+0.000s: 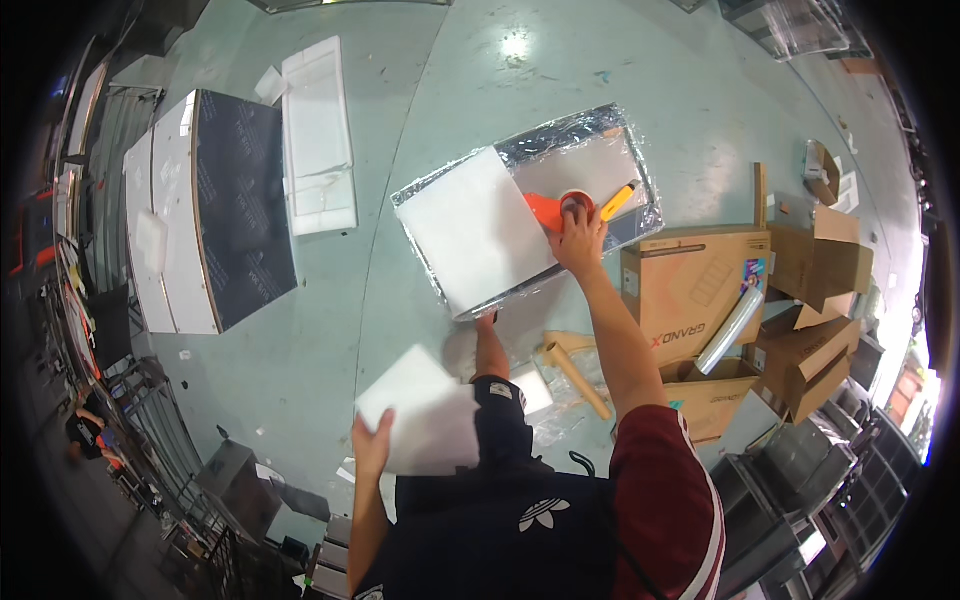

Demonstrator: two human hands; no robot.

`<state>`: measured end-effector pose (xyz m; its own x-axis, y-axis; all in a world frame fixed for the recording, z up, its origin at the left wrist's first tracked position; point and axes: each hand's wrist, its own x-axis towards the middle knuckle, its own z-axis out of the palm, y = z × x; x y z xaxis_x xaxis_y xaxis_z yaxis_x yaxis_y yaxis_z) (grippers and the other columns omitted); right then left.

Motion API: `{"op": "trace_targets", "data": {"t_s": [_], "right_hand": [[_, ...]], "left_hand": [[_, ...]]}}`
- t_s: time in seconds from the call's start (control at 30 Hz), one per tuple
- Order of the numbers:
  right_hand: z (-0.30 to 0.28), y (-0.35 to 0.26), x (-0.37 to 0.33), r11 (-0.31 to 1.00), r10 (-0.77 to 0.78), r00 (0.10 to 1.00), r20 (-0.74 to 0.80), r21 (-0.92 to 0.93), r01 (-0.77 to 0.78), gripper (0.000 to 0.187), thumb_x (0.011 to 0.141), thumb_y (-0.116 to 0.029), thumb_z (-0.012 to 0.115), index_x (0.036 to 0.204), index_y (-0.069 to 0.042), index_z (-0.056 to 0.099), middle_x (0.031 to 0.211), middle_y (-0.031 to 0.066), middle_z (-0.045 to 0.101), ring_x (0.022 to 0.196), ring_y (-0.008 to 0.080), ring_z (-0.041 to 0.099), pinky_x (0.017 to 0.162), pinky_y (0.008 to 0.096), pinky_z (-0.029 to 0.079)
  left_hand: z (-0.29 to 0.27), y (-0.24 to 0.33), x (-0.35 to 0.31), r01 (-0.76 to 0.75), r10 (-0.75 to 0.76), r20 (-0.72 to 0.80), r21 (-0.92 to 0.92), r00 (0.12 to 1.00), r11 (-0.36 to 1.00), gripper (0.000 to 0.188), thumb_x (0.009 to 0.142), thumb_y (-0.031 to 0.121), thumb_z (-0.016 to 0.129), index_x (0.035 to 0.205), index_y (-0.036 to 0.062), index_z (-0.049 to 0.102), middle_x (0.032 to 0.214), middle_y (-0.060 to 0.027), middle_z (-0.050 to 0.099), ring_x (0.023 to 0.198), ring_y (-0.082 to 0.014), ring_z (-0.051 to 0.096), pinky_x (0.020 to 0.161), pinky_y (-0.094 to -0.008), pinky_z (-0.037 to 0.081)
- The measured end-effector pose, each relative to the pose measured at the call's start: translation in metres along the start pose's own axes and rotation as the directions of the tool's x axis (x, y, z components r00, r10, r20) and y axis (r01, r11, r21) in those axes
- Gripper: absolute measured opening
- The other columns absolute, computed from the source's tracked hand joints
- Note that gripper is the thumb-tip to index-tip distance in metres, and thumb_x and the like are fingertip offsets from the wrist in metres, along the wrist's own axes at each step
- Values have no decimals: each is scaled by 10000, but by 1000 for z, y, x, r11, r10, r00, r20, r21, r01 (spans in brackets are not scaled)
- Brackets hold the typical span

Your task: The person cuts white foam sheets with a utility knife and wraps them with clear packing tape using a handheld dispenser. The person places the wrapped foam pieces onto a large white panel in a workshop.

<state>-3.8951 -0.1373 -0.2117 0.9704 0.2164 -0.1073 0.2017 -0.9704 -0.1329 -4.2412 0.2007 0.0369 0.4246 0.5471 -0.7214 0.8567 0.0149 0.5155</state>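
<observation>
My left hand [373, 440] grips a white foam sheet [425, 415] by its left edge, low and in front of my legs. Ahead of me stands a box-shaped unit [570, 135] wrapped in clear film, its top dark and grey. Another white foam sheet [475, 230] lies over the left part of that top. On the right part, the fingers of my right hand [578, 240] are closed round an orange tape dispenser [545, 210]. A yellow utility knife [618, 203] lies just right of those fingers.
To the right stand cardboard boxes [700, 280], with a silvery film roll [730, 330] against them. Brown tubes [577, 380] lie by my legs. At the left are a large dark-and-white panelled unit [245, 210] and a long white foam piece [320, 140] on the floor.
</observation>
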Motion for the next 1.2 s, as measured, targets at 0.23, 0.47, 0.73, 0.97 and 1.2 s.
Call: {"op": "trace_targets", "data": {"t_s": [0.23,0.47,0.73,0.97,1.2], "right_hand": [[-8,19,26,1000,-8,979,203,2,8,458,808,-320,776,1220,-150,674,1175,105,686,1343,408,448,1099,614,317],[-114,50,13,507,183,958,220,814,-284,319,963,-223,705,1197,-10,671,1035,107,724,886,175,651,822,290,494],[-222,-56,-68,121,-503,808,306,951,-284,458,884,-130,802,1280,8,616,1166,83,685,1201,227,578,1026,378,453],[-295,-195,-81,277,-844,535,35,882,381,464,770,-198,856,1153,-7,675,1232,160,666,1375,442,453,1179,526,314],[-351,-301,-121,234,-921,368,-126,576,783,408,695,-67,819,1089,-85,720,1166,34,708,1341,451,478,1134,564,411]], "left_hand": [[62,47,25,-177,205,216,-140,955,974,441,912,152,767,1274,-45,611,1148,-129,713,1036,-194,667,927,-348,527],[23,4,27,-114,114,148,-11,982,993,470,949,245,728,1284,-60,601,1184,-159,706,1061,-232,679,923,-362,537],[-36,84,-13,226,488,426,-881,762,416,861,863,509,767,1427,-67,466,1403,-313,529,1134,-342,684,943,-443,584],[-101,91,-28,-41,719,280,-919,637,393,907,711,506,899,1384,-7,570,1609,-393,187,1207,-298,652,941,-383,578],[-163,19,-38,-75,849,120,-980,514,184,881,723,426,888,1399,-27,552,1569,-387,287,1049,-212,687,848,-335,590]]}}
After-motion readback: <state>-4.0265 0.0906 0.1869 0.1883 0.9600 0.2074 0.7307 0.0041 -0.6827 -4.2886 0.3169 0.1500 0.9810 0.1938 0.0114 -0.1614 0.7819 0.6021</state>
